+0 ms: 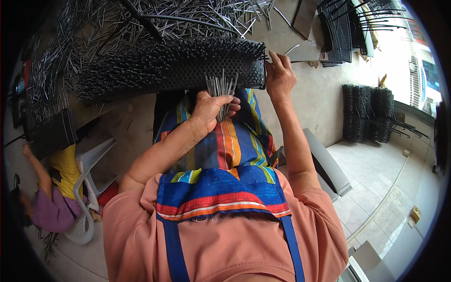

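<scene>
A bundle of thin grey rods [221,87] is in my left hand [211,107], the fingers closed around it. It stands up in front of a long, curved black panel [188,74] full of small holes. Many short dark rods [136,58] stick out of the panel, thickest toward its left and upper side. The lower right part shows bare holes. At the panel's right end is my right hand [281,75], its fingers bent and closed by the edge; what they pinch is hidden. The panel lies across, just beyond my striped apron [225,141].
A big heap of loose rods [188,16] spreads beyond the panel. More black panels with rods stand at the far right [345,35] and right [366,113]. Another person in a purple top [54,209] sits on the left, beside a white plastic chair [84,214].
</scene>
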Motion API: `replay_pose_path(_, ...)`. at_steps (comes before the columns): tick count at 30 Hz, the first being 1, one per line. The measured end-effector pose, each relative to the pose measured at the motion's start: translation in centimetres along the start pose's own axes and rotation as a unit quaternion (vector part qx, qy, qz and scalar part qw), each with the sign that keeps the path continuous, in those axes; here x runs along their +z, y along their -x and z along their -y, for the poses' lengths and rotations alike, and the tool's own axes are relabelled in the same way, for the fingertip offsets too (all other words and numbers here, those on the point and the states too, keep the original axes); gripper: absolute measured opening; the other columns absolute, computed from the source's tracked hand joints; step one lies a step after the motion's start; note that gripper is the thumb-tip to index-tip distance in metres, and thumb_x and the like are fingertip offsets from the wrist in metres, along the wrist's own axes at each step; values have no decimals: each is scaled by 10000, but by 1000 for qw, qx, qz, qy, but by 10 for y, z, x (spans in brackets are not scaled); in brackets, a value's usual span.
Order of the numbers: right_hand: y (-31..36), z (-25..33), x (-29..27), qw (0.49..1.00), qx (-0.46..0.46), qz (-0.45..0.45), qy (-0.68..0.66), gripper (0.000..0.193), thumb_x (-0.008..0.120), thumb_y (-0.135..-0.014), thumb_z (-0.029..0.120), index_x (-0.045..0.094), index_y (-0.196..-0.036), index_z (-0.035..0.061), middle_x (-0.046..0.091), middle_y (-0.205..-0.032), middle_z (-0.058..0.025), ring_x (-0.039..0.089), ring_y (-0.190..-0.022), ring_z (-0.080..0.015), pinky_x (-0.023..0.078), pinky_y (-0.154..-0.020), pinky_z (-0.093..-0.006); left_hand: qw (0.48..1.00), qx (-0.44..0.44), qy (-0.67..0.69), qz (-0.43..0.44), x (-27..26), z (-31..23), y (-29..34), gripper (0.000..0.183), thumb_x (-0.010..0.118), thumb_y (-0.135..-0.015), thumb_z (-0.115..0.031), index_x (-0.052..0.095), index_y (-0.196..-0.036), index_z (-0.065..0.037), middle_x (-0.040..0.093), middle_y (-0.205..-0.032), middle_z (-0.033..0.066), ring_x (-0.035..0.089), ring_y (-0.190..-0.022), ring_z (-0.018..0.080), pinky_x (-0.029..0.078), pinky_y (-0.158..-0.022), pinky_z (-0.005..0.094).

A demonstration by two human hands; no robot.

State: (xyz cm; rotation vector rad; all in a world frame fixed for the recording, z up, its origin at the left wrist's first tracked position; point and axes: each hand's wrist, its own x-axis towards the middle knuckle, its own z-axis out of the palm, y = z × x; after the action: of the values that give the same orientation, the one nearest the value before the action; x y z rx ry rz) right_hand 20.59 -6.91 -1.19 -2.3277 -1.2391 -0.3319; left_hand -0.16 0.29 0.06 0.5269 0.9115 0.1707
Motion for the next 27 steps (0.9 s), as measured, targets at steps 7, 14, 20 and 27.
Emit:
replay_pose_path(7, 29, 43, -28, 803, 266, 272, -458, 54, 682, -822, 63, 688, -836, 11, 620, -676, 0, 596, -673, -99, 458, -581, -272, 999, 8, -7, 53, 5, -5, 10, 153, 641, -825, 33, 652, -976, 12, 707, -827, 129, 710, -665, 232, 590, -546, 320)
replay_pose_path(14, 26, 55, -25, 687, 350, 281, -572, 58, 679, -848, 84, 663, -831, 32, 559, -651, 34, 451, -516, -41, 324, -468, -197, 999, 40, 7, 16, -13, -3, 12, 166, 619, -841, 32, 650, -1004, 13, 705, -832, 127, 708, -693, 224, 594, -589, 329)
replay_pose_path(20, -7, 69, 1, 843, 159, -27, -514, 38, 669, -847, -5, 696, -874, -2, 579, -718, 39, 453, -579, -28, 346, -524, -191, 997, -16, -77, 24, -40, 9, 24, 254, 531, -826, 82, 658, -1039, 28, 707, -898, 136, 700, -824, 224, 560, -779, 315)
replay_pose_path(27, -17, 78, 13, 897, 31, -18, -440, 91, 691, -779, -58, 687, -862, -22, 627, -804, -17, 527, -692, -49, 411, -622, -190, 997, 75, 4, 13, -36, 4, 24, 191, 568, -827, 70, 656, -992, 28, 704, -829, 140, 700, -709, 222, 580, -627, 314)
